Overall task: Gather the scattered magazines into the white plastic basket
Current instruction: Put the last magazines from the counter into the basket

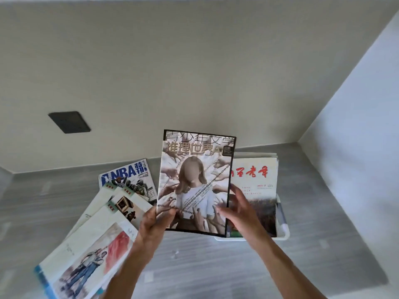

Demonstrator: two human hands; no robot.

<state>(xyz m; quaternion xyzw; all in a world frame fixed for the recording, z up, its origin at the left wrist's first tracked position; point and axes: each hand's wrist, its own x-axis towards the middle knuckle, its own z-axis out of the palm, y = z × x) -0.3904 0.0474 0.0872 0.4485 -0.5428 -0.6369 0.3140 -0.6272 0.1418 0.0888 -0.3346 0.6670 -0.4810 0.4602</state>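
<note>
Left hand (154, 223): pinches the held magazine's (195, 182) lower corner
Right hand (235, 209): fingers spread on its right edge, open
Basket (284, 230): right, partly filled
Risk: one-corner grip may let it sag onto the rim

Soft, even daylight fills the scene, brighter on the pale bluish wall (356, 117) at right than on the beige wall (172, 72) ahead. Shadows are faint and diffuse. The wide-angle lens bends straight edges near the borders. Mild blur softens the person's hands, the fanned pale-covered magazines (90, 244) at lower left, and the frame edges.
</note>
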